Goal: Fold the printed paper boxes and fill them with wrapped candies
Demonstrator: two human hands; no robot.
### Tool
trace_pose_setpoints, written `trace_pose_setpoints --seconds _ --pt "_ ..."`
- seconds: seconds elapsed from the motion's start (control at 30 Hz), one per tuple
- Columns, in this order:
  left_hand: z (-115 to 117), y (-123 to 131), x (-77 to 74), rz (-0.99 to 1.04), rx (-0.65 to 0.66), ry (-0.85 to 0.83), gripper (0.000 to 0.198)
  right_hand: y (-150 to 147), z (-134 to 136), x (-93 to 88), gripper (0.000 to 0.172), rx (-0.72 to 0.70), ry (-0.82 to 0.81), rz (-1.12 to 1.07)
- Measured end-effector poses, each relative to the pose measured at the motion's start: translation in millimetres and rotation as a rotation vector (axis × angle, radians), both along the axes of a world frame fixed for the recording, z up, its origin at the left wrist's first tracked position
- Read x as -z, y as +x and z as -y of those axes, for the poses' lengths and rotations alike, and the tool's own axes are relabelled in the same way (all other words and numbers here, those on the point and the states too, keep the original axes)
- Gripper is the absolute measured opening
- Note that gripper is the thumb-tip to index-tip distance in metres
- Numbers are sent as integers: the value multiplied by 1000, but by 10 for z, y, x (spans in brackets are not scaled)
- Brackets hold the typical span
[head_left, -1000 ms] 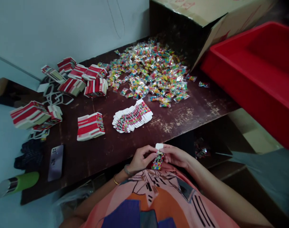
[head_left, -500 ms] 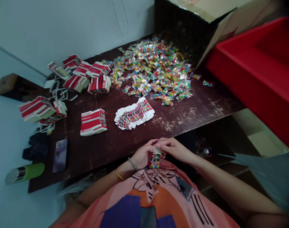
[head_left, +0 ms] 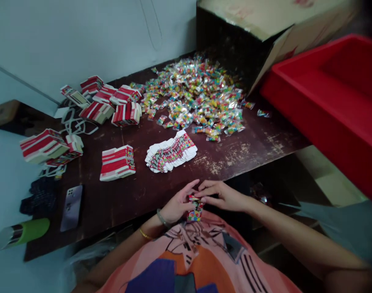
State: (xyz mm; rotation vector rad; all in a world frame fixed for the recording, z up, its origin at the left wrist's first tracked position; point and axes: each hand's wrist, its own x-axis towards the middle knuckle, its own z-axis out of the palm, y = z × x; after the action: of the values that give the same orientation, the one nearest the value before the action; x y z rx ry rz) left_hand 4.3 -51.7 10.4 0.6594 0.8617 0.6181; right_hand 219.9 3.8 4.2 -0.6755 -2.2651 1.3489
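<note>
A small printed carton (head_left: pixel 194 211), red with colourful pictures, stands upright against my shirt at the table's front edge. My left hand (head_left: pixel 177 204) holds it from the left, thumb across its front and index finger raised. My right hand (head_left: pixel 221 196) has its fingertips at the carton's top edge, pinched close together. Whether anything lies inside the carton cannot be seen. Just beyond my hands lies a fanned row of flat printed cartons (head_left: pixel 172 152) with white flaps. To its left sits a stack of red and white flat cartons (head_left: pixel 117 163).
Clear-wrapped colourful candies (head_left: pixel 198 95) form a big heap at the back, beside a cardboard box (head_left: pixel 253 20). A red plastic tray (head_left: pixel 320 106) juts over the right side. More carton bundles (head_left: pixel 125 114), a phone (head_left: pixel 71 208) and a green bottle (head_left: pixel 35 229) are at left.
The white flap on top of the carton no longer shows. My left index finger has lifted, and my right fingers have spread slightly over the top edge. The view has shifted a little.
</note>
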Motion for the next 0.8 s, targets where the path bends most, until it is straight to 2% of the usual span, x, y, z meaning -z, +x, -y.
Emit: trace_pose_setpoints --seconds 0.07,0.13,0.17,0.23,0.27,0.33,0.4,0.47,0.53,0.63,0.73,0.8 --pt "-114 -63 -35 -107 83 89 76 285 -578 131 21 185 130 140" --pt "-245 -173 -111 -224 245 190 68 699 -1228 224 23 710 344 348" --pt "-305 -247 -157 -279 335 236 65 924 -1520 251 31 847 388 400" --pt "-396 -427 -244 -377 485 294 58 1327 -1942 291 42 997 434 464" --pt "-422 -527 -276 -432 547 329 55 1478 -2056 316 45 1026 441 481" --pt "-431 -724 -294 -559 673 379 45 1641 -2094 398 45 1072 455 508" --pt "-393 -878 -250 -646 762 364 32 1623 -1925 518 46 1099 470 526" --pt "-334 -942 -164 -608 718 300 26 1457 -1608 650 49 1108 506 532" --pt "-284 -894 -73 -446 556 213 32 1188 -1186 761 48 1086 547 506" --pt "-276 -646 41 -165 263 69 41 691 -462 828 41 980 532 393" --pt "-337 -336 146 -10 25 8 43 256 167 782 45 771 436 283" --pt "-384 -185 208 -1 -55 -4 41 89 433 733 51 602 361 210"
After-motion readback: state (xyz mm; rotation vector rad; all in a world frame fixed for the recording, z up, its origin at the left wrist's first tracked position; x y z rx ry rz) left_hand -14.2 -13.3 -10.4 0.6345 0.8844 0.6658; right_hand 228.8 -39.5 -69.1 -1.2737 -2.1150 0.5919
